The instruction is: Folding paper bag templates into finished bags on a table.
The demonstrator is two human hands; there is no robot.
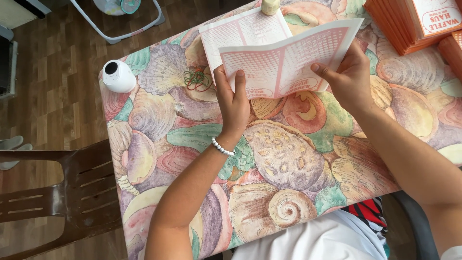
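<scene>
Both hands hold a flat white sheet with pink print above the table. My left hand grips its lower left corner, thumb and fingers pinched on the paper. My right hand grips its lower right edge. A bead bracelet circles my left wrist. Behind the held sheet, a second sheet of the same kind lies flat on the table. The table carries a cloth with a seashell pattern.
A stack of orange flat cartons sits at the far right corner. A small white round device stands at the table's left edge, with coloured rubber bands beside it. A brown chair stands left on the wooden floor.
</scene>
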